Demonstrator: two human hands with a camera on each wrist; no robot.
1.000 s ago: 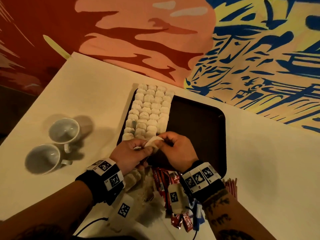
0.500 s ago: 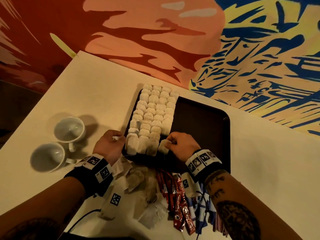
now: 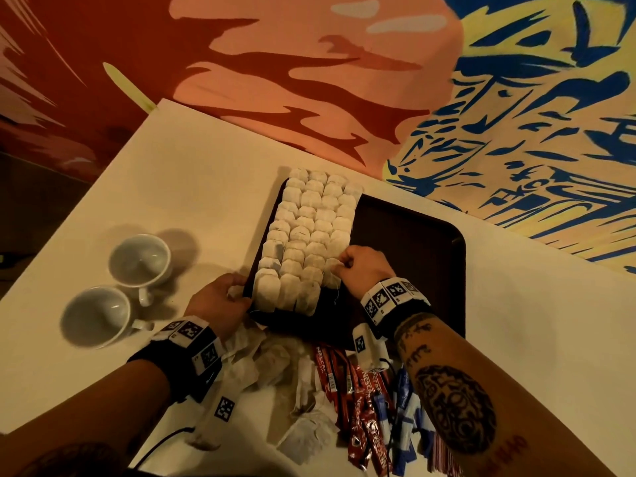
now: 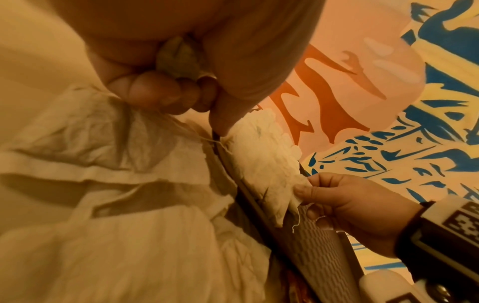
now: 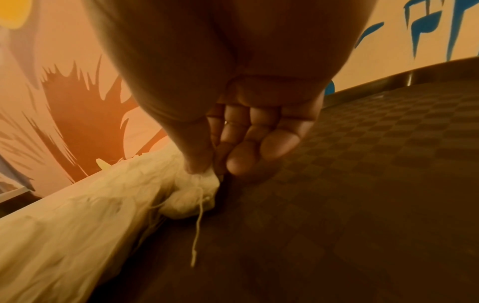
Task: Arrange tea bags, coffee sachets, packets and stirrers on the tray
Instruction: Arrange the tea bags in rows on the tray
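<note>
**Tea bag pinched at the row's end**

Right hand [image 3: 366, 270] thumb and fingertips [image 5: 234, 162] pinch a tea bag [image 3: 333, 275] on the dark tray [image 3: 413, 242], beside the arranged tea bags [image 3: 309, 235]. Left hand [image 3: 220, 299], fingers curled, grips a crumpled bag [image 4: 178, 57] at the tray's left edge.

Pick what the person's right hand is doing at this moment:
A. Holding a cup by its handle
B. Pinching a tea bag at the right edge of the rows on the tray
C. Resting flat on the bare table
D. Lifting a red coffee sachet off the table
B: the right hand pinches a tea bag beside the tea bag rows on the tray, its string hanging loose in the right wrist view.
</note>
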